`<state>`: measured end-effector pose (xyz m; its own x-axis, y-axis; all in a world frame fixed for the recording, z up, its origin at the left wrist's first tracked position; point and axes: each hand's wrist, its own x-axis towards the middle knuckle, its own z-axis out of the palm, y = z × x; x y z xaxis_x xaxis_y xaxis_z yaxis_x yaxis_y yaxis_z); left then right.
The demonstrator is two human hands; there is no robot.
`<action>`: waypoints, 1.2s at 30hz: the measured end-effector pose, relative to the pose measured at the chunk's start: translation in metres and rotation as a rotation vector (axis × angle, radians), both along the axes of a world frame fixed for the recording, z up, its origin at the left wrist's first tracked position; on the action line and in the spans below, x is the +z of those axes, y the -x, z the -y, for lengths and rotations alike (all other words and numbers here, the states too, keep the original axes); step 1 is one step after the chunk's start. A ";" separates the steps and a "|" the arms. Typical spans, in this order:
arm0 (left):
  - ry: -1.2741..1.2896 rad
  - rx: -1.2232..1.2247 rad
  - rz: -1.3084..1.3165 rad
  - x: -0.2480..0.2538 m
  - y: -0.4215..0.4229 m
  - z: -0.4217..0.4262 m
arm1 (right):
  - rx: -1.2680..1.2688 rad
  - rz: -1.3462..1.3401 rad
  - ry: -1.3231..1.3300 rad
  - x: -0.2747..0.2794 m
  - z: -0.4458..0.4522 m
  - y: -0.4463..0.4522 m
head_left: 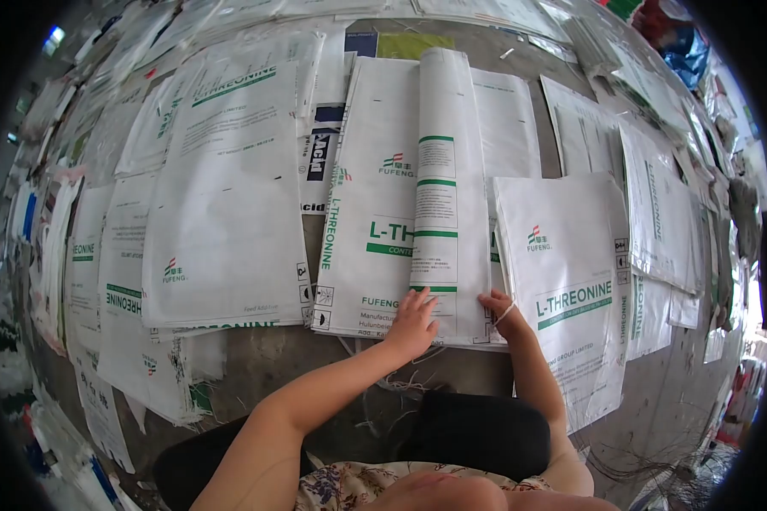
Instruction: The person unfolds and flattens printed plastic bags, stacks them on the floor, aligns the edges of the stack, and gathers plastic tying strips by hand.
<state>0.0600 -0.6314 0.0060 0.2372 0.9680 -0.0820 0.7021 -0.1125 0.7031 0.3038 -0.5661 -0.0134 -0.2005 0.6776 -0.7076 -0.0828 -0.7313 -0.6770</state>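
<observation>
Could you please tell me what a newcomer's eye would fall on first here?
Most likely the white sack in the middle, whose folded part shows green bands, with the left hand and right hand at its lower end. After that, the bold green L-THREONINE lettering on the sack to the right, and the large white sack lying to the left.

On the centre bag [371,128], I read "FUFENG" beneath a logo, a green "L-TH" cut off by the folded section, and "L-THREONINE" along the side. Lower lines begin "FUFENG" and "Hulunbei". The right bag [562,247] reads "FUFENG", "L-THREONINE" and "GROUP LIMITED". The large left bag [222,221] shows "L-THREONINE", "FUFENG" and "Feed Additive". I read "Acid" on the partly covered bag [314,183]. Finer print is illegible.
</observation>
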 end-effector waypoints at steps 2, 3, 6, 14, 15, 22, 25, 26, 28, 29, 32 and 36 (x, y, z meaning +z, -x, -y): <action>0.048 -0.011 0.010 0.001 0.000 -0.002 | 0.003 0.000 -0.023 0.004 0.000 0.002; 0.048 -0.011 0.009 -0.001 0.002 -0.004 | 0.003 -0.002 -0.023 0.008 0.000 0.003; 0.031 0.042 0.199 -0.001 0.020 -0.014 | -0.023 -0.057 -0.056 0.026 -0.001 0.011; 0.734 0.264 0.810 0.064 0.059 -0.061 | 0.228 -0.297 -0.138 0.081 -0.003 0.066; 0.849 0.354 0.951 0.066 0.066 -0.065 | 0.317 -0.349 -0.148 0.086 -0.003 0.070; 1.031 0.457 1.101 0.022 0.148 -0.078 | 0.366 0.857 -0.766 0.014 0.020 0.024; 0.765 0.480 0.795 0.015 0.147 -0.073 | 0.380 1.058 -0.810 0.007 0.029 0.011; 0.528 0.379 0.465 0.014 0.142 -0.075 | 0.402 1.118 -0.811 0.006 0.030 0.010; 0.279 0.244 -0.013 0.025 0.127 -0.077 | 0.428 1.176 -0.813 0.004 0.032 0.009; 0.258 0.161 -0.128 0.039 0.117 -0.077 | 0.350 1.151 -0.774 0.003 0.030 0.010; 0.177 0.072 -0.158 0.094 0.095 -0.076 | 0.225 1.126 -0.743 -0.009 0.022 0.007; 0.069 0.115 -0.025 0.109 0.105 -0.076 | 0.148 1.131 -0.696 -0.019 0.014 -0.007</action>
<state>-0.0446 -0.5553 0.1149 0.1226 0.9805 -0.1536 0.7247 0.0173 0.6888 0.3113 -0.5802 -0.0325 0.1601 0.9858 -0.0503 0.8173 -0.1610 -0.5532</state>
